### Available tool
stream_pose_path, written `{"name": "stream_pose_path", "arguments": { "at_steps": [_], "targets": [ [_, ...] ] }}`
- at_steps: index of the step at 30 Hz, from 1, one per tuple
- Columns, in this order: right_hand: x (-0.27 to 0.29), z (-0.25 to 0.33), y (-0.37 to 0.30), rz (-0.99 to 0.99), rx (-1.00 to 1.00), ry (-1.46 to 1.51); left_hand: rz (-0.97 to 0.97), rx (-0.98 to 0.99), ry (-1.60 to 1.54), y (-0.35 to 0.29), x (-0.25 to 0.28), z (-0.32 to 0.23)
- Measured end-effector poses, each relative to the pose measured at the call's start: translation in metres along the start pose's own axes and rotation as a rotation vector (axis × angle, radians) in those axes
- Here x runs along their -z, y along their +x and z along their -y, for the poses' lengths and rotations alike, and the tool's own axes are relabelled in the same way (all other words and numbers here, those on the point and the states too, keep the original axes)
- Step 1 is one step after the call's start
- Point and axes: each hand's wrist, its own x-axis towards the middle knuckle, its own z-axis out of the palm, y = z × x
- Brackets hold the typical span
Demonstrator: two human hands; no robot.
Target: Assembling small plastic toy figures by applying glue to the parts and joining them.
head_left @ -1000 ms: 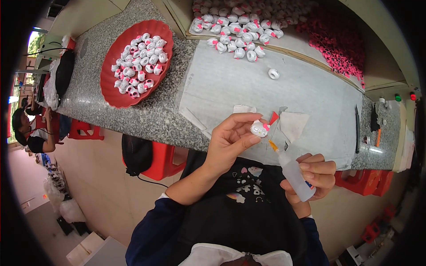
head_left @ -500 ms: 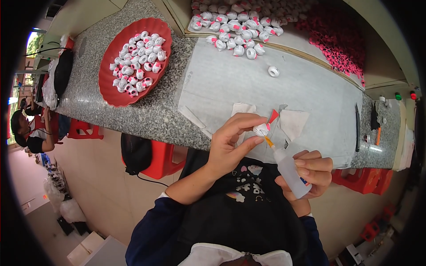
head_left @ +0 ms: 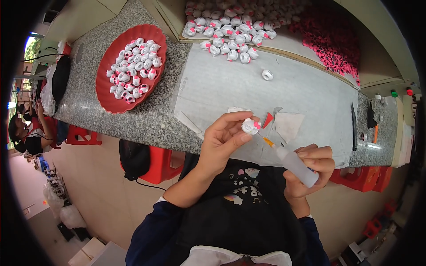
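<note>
Between the thumb and fingers of my left hand (head_left: 226, 139) is a small white cat-head piece (head_left: 251, 127) with a pink bow. My right hand (head_left: 310, 170) grips a translucent squeeze bottle (head_left: 295, 166), tilted so that its orange needle tip (head_left: 269, 142) points up and left at the piece. A short gap separates the tip from the piece. Both hands are above the near edge of a white sheet (head_left: 222, 84) on the table. Behind the bottle tip, a small red pointed object (head_left: 268, 119) lies beside a paper scrap (head_left: 289, 125).
A red scalloped bowl (head_left: 103, 84) of similar white pieces stands at left on the granite table (head_left: 177, 128). More white pieces (head_left: 230, 31) and a heap of pink parts (head_left: 333, 48) fill the shelf behind. One white ring-like piece (head_left: 267, 75) lies alone. Red stools (head_left: 164, 164) stand below.
The bottle tip has drawn away from the white piece, down and right. My left hand has shifted slightly left and turned the piece, so its pink bow now faces up. The whole view has shifted a little.
</note>
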Motion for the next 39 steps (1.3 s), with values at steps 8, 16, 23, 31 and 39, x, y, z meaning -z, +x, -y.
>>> {"name": "stream_pose_path", "arguments": {
  "at_steps": [8, 16, 23, 31, 39],
  "targets": [
    [0.028, -0.047, 0.047, 0.045, -0.552, 0.196, -0.111, 0.007, -0.125, 0.001, 0.006, -0.005],
    [0.044, -0.156, 0.142, 0.278, -0.064, -0.965, -0.13, -0.082, -0.07, -0.001, 0.009, -0.013],
    [0.053, -0.149, 0.116, 0.428, 0.021, -0.865, -0.182, -0.067, -0.069, 0.0, 0.015, -0.014],
    [0.065, -0.152, 0.109, 0.307, 0.109, -0.913, -0.045, -0.042, -0.182, -0.004, 0.009, -0.009],
    [0.038, -0.066, 0.068, 0.03, -0.338, -0.358, -0.066, -0.087, -0.07, -0.004, 0.007, -0.001]
  ]
}}
